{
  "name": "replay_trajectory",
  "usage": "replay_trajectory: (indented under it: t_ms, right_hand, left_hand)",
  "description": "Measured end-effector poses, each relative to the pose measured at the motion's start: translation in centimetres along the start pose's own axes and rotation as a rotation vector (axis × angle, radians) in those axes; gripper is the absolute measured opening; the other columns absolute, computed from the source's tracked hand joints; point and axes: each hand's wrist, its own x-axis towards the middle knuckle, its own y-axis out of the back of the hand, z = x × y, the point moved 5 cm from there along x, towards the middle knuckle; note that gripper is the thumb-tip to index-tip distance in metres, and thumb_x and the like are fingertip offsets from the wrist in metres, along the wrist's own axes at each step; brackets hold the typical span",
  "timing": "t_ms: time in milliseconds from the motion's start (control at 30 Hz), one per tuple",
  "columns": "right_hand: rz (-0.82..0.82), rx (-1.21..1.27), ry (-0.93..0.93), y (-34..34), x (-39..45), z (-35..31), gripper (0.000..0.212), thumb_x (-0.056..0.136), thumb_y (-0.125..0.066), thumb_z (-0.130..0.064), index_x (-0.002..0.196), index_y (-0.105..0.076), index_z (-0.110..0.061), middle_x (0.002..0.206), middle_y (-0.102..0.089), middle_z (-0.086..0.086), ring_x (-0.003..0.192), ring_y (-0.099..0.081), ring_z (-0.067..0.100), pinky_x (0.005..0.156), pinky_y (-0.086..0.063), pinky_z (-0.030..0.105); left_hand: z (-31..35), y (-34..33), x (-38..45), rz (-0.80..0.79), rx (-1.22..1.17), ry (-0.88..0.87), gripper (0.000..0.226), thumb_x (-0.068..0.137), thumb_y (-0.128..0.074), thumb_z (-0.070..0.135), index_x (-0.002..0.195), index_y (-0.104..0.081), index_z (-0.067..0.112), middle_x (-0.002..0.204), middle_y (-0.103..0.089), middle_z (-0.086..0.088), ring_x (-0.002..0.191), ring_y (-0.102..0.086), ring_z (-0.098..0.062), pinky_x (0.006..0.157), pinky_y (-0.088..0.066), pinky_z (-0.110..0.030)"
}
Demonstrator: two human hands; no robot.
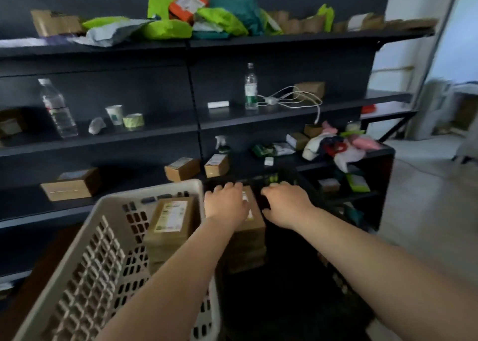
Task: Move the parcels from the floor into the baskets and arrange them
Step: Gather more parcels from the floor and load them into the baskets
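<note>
Brown cardboard parcels are stacked in two places: one stack (pixel 172 221) stands inside the beige slotted basket (pixel 85 258) at lower left, its top box showing a white label, and a second stack (pixel 248 240) stands just to its right inside a black basket (pixel 333 276) whose dark walls are hard to make out. Both of the person's bare arms reach forward over the baskets. The left hand (pixel 225 203) lies palm down on the top box of the second stack, fingers spread and curled over its far edge, pressing rather than lifting. The right hand (pixel 285 203) sits just beside that box on its right side, fingers bent down along the box's edge and the basket's far rim; whether it actually grips the box cannot be told, as blur and shadow hide the fingertips. Behind the baskets runs a dark shelf unit (pixel 181 131). Its top shelf carries a heap of lime-green, teal and orange mailer bags (pixel 196 15) with small brown boxes on either side. The middle shelf holds two clear plastic bottles (pixel 251 87), a paper cup (pixel 114 114), a roll of tape (pixel 133 121) and a white cable (pixel 292 97). Lower shelves bear a few more cardboard boxes (pixel 71 184), a spray bottle (pixel 222 144) and a jumble of coloured bags at right. Pale flooring (pixel 424 211) stretches away at right.
</note>
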Motion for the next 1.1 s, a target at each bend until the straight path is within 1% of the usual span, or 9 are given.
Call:
replay_trajectory:
  t_ms: [133, 200, 267, 400, 500, 600, 733, 867, 1100]
  right_hand:
    - [-0.043, -0.036, -0.08, 0.1, -8.9, 9.8, 0.042, 0.091, -0.049, -0.04, 0.128, -0.047, -0.019, 0.125, -0.051, 0.005, 0.118, -0.044, 0.028, 0.085, -0.04, 0.039]
    - [-0.023, -0.057, -0.121, -0.3, -12.8, 14.3, 0.039, 0.092, -0.049, -0.039, 0.125, -0.048, -0.018, 0.123, -0.052, 0.007, 0.117, -0.045, 0.029, 0.082, -0.039, 0.038]
    - [-0.001, -0.056, -0.178, -0.7, -16.1, 18.4, 0.041, 0.091, -0.049, -0.039, 0.126, -0.047, -0.017, 0.125, -0.051, 0.007, 0.118, -0.045, 0.029, 0.086, -0.039, 0.039]
    - [0.03, -0.032, -0.252, -1.7, -20.9, 25.0, 0.042, 0.089, -0.052, -0.039, 0.125, -0.048, -0.017, 0.125, -0.052, 0.006, 0.117, -0.046, 0.028, 0.091, -0.04, 0.042]
    - [0.07, -0.02, -0.287, -2.6, -22.9, 29.3, 0.041, 0.087, -0.054, -0.037, 0.122, -0.051, -0.017, 0.119, -0.055, 0.006, 0.111, -0.049, 0.026, 0.085, -0.042, 0.039]
    - [0.081, -0.009, -0.325, -3.9, -24.1, 33.3, 0.039, 0.087, -0.055, -0.039, 0.119, -0.052, -0.018, 0.12, -0.054, 0.007, 0.111, -0.049, 0.026, 0.084, -0.04, 0.038]
    - [0.074, -0.006, -0.345, -5.5, -23.9, 38.5, 0.043, 0.088, -0.054, -0.035, 0.127, -0.049, -0.018, 0.132, -0.05, 0.005, 0.115, -0.048, 0.027, 0.088, -0.039, 0.039]
    - [0.092, -0.031, -0.308, -6.3, -21.6, 44.0, 0.034, 0.089, -0.051, -0.028, 0.122, -0.051, -0.019, 0.119, -0.057, 0.004, 0.11, -0.049, 0.025, 0.083, -0.038, 0.037]
    - [0.051, -0.059, -0.248, -6.8, -16.5, 53.1, 0.041, 0.087, -0.054, -0.035, 0.125, -0.051, -0.019, 0.121, -0.056, 0.005, 0.112, -0.049, 0.026, 0.082, -0.039, 0.036]
  left_hand:
    - [11.7, -1.3, -2.5, -0.068, -0.048, -0.03, 0.038, 0.089, -0.046, 0.038, 0.123, -0.048, 0.021, 0.123, -0.056, -0.005, 0.114, -0.052, -0.028, 0.088, -0.043, -0.041]
    - [17.2, -2.4, -3.8, -0.097, -0.064, -0.057, 0.041, 0.09, -0.045, 0.039, 0.126, -0.047, 0.022, 0.123, -0.056, -0.004, 0.114, -0.051, -0.029, 0.089, -0.042, -0.042]
    - [22.2, -3.3, -4.8, -0.102, -0.058, -0.099, 0.041, 0.09, -0.044, 0.04, 0.127, -0.046, 0.022, 0.123, -0.055, -0.005, 0.113, -0.051, -0.029, 0.089, -0.041, -0.042]
    - [29.9, -4.2, -5.8, -0.12, -0.029, -0.16, 0.044, 0.092, -0.042, 0.041, 0.131, -0.043, 0.022, 0.126, -0.053, -0.004, 0.116, -0.048, -0.028, 0.093, -0.039, -0.042]
    - [34.3, -4.7, -5.5, -0.125, -0.01, -0.194, 0.044, 0.093, -0.042, 0.04, 0.132, -0.043, 0.021, 0.129, -0.052, -0.005, 0.118, -0.047, -0.029, 0.097, -0.037, -0.044]
    - [38.2, -5.8, -4.6, -0.153, 0.001, -0.217, 0.045, 0.093, -0.04, 0.039, 0.135, -0.041, 0.021, 0.132, -0.05, -0.005, 0.12, -0.046, -0.029, 0.099, -0.037, -0.044]
    - [42.9, -8.4, -1.8, -0.168, 0.013, -0.223, 0.043, 0.092, -0.041, 0.039, 0.132, -0.043, 0.021, 0.129, -0.052, -0.005, 0.118, -0.047, -0.029, 0.096, -0.037, -0.044]
    - [47.3, -11.5, 2.4, -0.177, 0.003, -0.234, 0.045, 0.091, -0.042, 0.039, 0.132, -0.043, 0.021, 0.13, -0.051, -0.005, 0.118, -0.046, -0.029, 0.095, -0.036, -0.042]
    - [53.4, -14.6, 10.6, -0.185, -0.04, -0.203, 0.044, 0.091, -0.043, 0.038, 0.132, -0.043, 0.02, 0.129, -0.051, -0.006, 0.117, -0.046, -0.03, 0.093, -0.036, -0.041]
